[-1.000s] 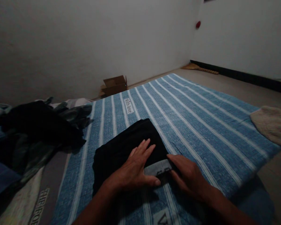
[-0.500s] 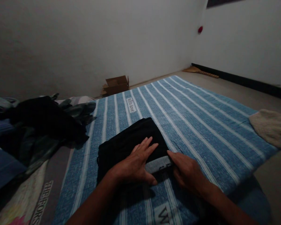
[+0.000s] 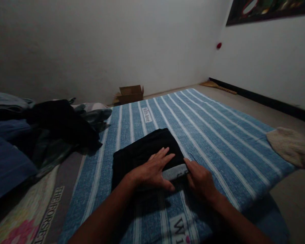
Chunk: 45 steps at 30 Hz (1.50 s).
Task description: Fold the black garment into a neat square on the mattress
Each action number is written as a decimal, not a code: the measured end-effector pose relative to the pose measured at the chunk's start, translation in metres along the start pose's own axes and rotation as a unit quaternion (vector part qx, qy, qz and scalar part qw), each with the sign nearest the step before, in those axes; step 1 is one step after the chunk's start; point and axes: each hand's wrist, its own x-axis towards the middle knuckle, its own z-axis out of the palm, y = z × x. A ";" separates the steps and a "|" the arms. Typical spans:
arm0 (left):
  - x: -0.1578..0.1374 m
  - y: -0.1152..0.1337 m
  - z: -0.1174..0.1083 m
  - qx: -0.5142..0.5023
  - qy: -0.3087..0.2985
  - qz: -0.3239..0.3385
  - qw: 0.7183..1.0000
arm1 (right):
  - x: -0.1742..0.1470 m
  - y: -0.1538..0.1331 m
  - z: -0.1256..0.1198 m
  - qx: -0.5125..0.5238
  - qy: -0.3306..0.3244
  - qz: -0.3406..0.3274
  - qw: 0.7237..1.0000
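Observation:
A folded black garment (image 3: 142, 145) lies on a blue, white-striped cloth (image 3: 208, 142). Along its near right edge runs a grey band (image 3: 175, 171) with dark lettering, partly covered. My left hand (image 3: 159, 169) rests on top of the garment, fingers spread and thumb pointing toward me. At the garment's right corner, my right hand (image 3: 199, 178) has its fingers closed on the end of the grey band. The fingertips of that hand are partly hidden.
Left of the striped cloth is a heap of dark and blue clothes (image 3: 61, 125) on a patterned bedcover (image 3: 22, 217). A cardboard box (image 3: 130, 94) stands by the back wall. A beige knitted item (image 3: 289, 145) lies over the right edge; a broom (image 3: 218, 86) lies near the far corner.
The camera view has tilted up slightly and shifted left, showing more of the wall opening at upper right. Both hands keep nearly the same places on the garment.

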 end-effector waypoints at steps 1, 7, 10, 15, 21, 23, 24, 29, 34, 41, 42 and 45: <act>0.000 0.000 0.000 -0.002 -0.001 0.002 1.000 | 0.000 0.001 0.001 -0.002 0.008 -0.001 1.000; 0.001 0.000 0.001 0.006 0.004 0.008 1.000 | 0.002 0.004 -0.004 -0.041 -0.037 -0.014 0.998; 0.002 0.001 0.001 0.015 0.001 0.000 1.000 | 0.005 0.003 -0.005 -0.082 -0.028 -0.041 0.995; 0.001 0.001 0.004 0.013 0.005 0.000 1.000 | 0.011 -0.006 -0.004 -0.138 -0.012 -0.024 0.990; 0.000 0.000 0.003 0.003 0.007 0.002 1.000 | 0.013 -0.004 -0.005 -0.121 -0.024 -0.021 0.992; 0.000 0.000 0.001 -0.005 0.000 -0.001 1.000 | 0.014 -0.002 -0.004 -0.117 -0.010 -0.039 0.992; 0.000 0.000 0.001 -0.007 -0.003 -0.002 1.000 | 0.014 -0.002 -0.004 -0.120 -0.006 -0.047 0.992; 0.003 0.001 -0.002 -0.005 -0.033 -0.013 0.999 | 0.022 -0.008 -0.006 -0.172 -0.026 -0.036 0.984; 0.003 0.000 -0.005 -0.010 -0.052 -0.016 0.998 | 0.025 -0.005 -0.008 -0.153 -0.032 -0.044 0.987; 0.004 0.003 -0.007 -0.003 -0.052 -0.020 0.998 | 0.034 -0.011 -0.008 -0.186 -0.103 0.001 0.977; 0.004 0.003 -0.006 -0.002 -0.050 -0.020 0.999 | 0.036 -0.012 -0.009 -0.183 -0.118 0.012 0.976; 0.004 0.002 -0.004 -0.001 -0.044 -0.018 0.999 | 0.040 -0.013 -0.013 -0.157 -0.158 0.047 0.974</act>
